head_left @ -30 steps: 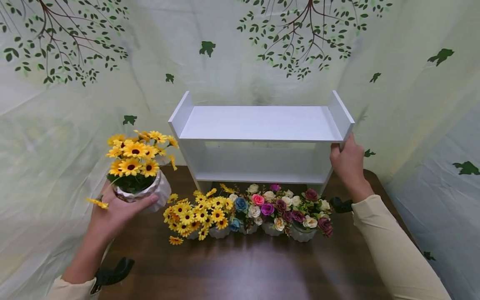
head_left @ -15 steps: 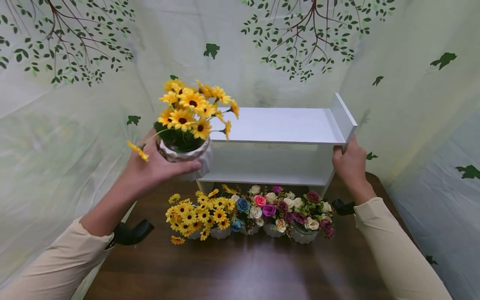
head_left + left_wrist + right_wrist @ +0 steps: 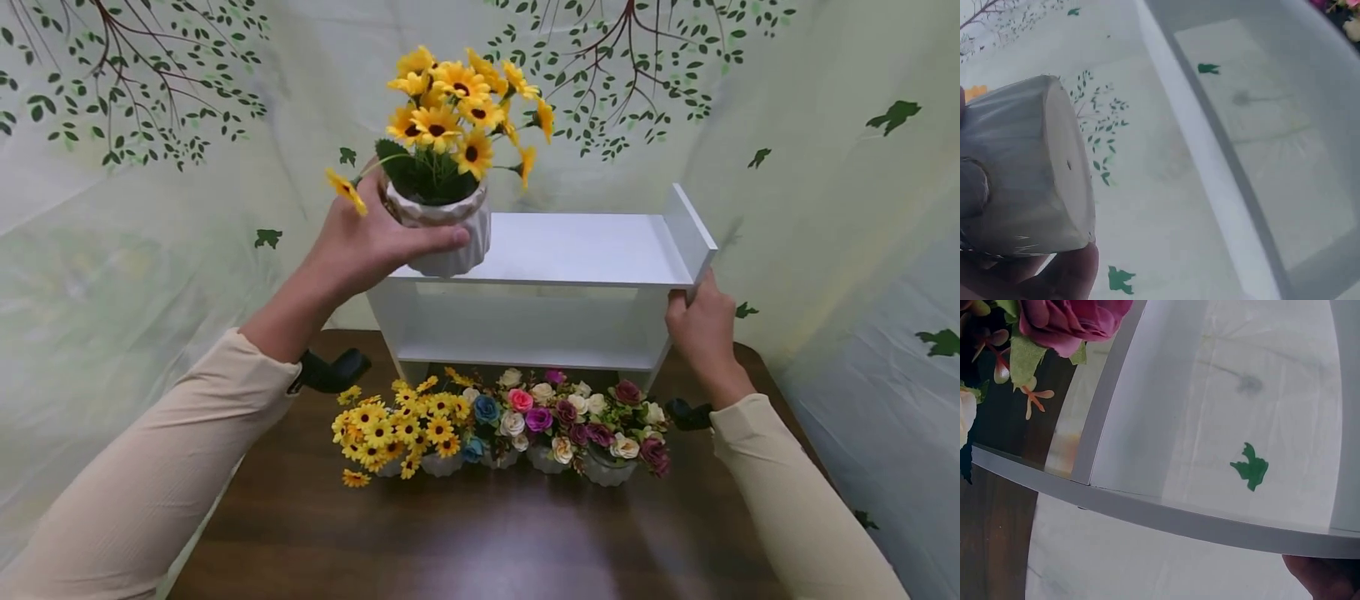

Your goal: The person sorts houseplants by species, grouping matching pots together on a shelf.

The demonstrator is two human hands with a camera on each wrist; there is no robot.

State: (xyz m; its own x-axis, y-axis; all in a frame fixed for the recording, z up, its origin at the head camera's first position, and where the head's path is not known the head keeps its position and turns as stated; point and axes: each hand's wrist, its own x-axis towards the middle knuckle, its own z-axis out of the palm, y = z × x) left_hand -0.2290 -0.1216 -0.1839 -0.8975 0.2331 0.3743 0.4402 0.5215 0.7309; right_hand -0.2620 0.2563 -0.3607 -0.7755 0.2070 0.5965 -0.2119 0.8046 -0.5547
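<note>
A white ribbed pot of yellow sunflowers is in my left hand, thumb across its front and fingers behind. It is held upright in front of the upper board of a white two-tier shelf. In the left wrist view the flat base of the pot shows, apart from the shelf's white board. My right hand grips the right side panel of the shelf just below the upper board. Only a bit of that hand appears at the panel's edge in the right wrist view.
In front of the shelf, a row of potted artificial flowers stands on the dark wooden table: yellow daisies at left, mixed roses at right. A leaf-printed curtain hangs behind and at both sides.
My left hand has carried the sunflower pot up and to the right, from beside the shelf to in front of its upper board. The right hand keeps its grip on the side panel.
</note>
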